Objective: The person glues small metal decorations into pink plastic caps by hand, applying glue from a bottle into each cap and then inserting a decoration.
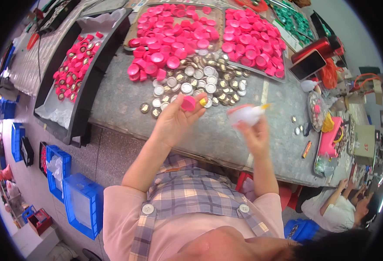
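Note:
Between the fingers of my left hand (176, 115) is a small pink cup-shaped cap (188, 103), its hollow side turned up. A yellow cover (203, 102) sits on one fingertip. My right hand (256, 132) is closed around a white squeeze bottle (247, 115) with a yellow nozzle, tilted to the right and somewhat blurred. Both hands are raised over the near part of the table, apart from each other. Just beyond them lies a heap of round metal discs (211, 80), some silver-faced and some brassy.
Pink caps fill two trays, a left tray (221, 26) and a right tray (283, 65). A black lined crate (80, 104) holds pink caps with metal inside. At right are a phone (308, 65) and an orange tube (306, 149). Another person (339, 211) sits far right.

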### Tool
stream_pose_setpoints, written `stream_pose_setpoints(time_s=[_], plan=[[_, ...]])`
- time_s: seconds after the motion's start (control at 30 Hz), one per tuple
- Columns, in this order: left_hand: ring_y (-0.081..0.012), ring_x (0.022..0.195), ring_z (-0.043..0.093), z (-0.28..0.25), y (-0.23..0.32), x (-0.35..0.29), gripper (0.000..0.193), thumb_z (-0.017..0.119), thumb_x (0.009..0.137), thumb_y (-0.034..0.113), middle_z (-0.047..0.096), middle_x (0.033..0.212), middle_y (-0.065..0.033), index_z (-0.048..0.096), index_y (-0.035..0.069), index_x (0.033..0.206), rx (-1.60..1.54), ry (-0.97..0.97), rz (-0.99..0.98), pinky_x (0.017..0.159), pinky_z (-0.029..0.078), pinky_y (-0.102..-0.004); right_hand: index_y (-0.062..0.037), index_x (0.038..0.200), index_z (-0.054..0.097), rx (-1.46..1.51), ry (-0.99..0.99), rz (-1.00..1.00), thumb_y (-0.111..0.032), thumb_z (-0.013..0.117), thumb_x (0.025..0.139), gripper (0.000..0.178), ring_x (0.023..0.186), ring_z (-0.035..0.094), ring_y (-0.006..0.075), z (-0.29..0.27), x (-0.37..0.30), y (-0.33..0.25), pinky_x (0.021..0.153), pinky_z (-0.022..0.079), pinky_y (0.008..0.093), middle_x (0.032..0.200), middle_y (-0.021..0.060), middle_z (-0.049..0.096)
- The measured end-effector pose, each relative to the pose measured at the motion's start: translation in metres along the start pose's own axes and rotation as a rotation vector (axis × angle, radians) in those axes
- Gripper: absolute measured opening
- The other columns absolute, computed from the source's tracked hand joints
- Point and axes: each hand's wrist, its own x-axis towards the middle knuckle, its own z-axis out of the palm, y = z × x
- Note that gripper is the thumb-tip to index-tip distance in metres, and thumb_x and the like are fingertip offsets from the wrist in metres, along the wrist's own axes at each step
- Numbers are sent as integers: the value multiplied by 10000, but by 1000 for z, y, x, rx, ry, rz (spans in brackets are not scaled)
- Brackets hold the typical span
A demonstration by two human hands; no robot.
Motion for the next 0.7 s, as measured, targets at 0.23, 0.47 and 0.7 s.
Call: stream_pose_setpoints(time_s=[0.23,0.47,0.7], plan=[[-171,977,541,14,-28,-8,274,458,882,265,511,1149,-116,506,72,1071,177,10,-28,805,465,-313,-19,1057,466,-208,-132,-74,-184,592,799,331,866,546,131,30,1,13,750,415,265,924,82,565],[-134,903,551,9,-25,-14,440,472,875,237,523,1105,-92,366,36,1252,379,-21,-108,777,480,-284,-10,1056,434,66,-66,77,-156,562,827,301,878,529,110,23,1,9,755,415,252,951,64,553],[-110,816,532,0,-18,-15,446,516,846,280,529,1101,-131,424,34,1206,38,-95,-201,739,435,-263,-11,1100,458,73,55,-36,-61,604,781,354,902,533,118,4,3,-4,803,412,257,1015,64,556]])
